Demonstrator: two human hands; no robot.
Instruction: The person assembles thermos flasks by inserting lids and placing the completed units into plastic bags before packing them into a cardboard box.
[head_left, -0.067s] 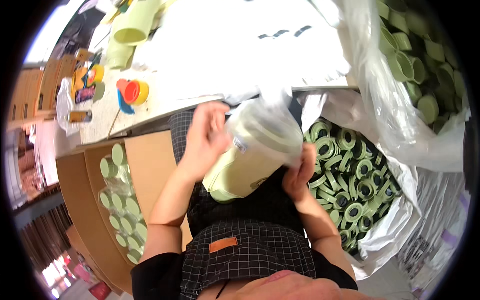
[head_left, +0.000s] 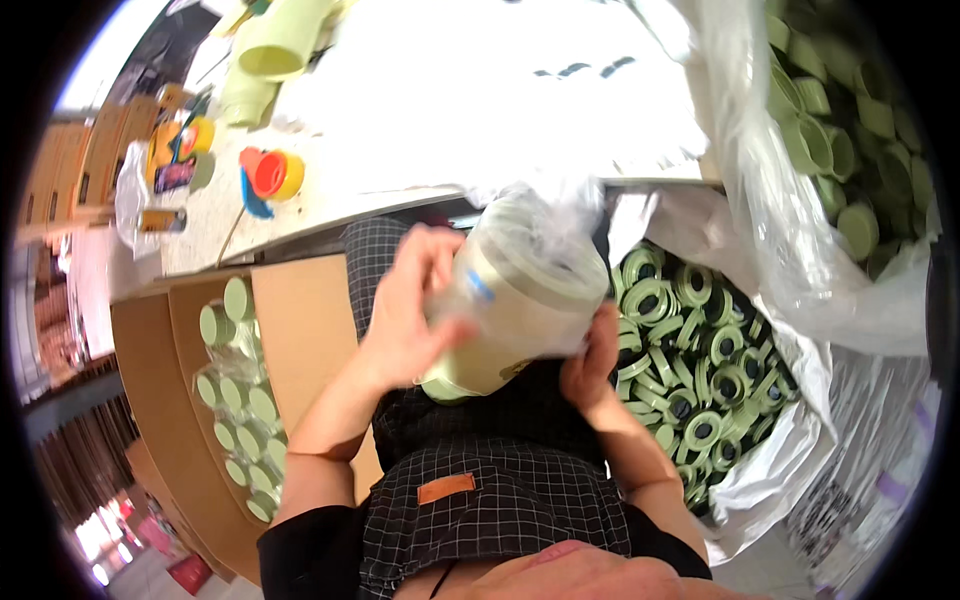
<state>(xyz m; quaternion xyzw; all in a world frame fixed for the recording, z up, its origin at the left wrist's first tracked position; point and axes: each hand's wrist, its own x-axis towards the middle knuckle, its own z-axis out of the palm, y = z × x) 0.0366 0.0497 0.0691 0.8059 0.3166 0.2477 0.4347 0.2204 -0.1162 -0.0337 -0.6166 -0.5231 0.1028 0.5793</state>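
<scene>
- My left hand [head_left: 408, 318] is wrapped round the side of a pale green plastic cup sleeved in a clear plastic bag [head_left: 515, 300], fingers curled over it and thumb pressed on its near side, in the middle of the frame.
- My right hand [head_left: 590, 368] grips the same cup from the lower right; its fingers are mostly hidden behind the cup, so I cannot tell how far they close.
- The cup lies tilted, its wide end toward the upper right and its base toward my black checked apron [head_left: 480, 480], which fills the lower centre.
- Just right of my hands, a clear plastic sack of green ring-shaped lids [head_left: 690, 370] sits open.
- In the upper right, a second clear sack holds more pale green cups [head_left: 830, 140].
- At the left, an open brown cardboard box [head_left: 300, 340] holds rows of bagged green cups standing on end [head_left: 240, 400].
- Across the top runs a white worktable [head_left: 450, 100]; a red and yellow round roll [head_left: 275, 175] lies on its left part, and two pale green cups [head_left: 270, 45] lie at the upper left.
</scene>
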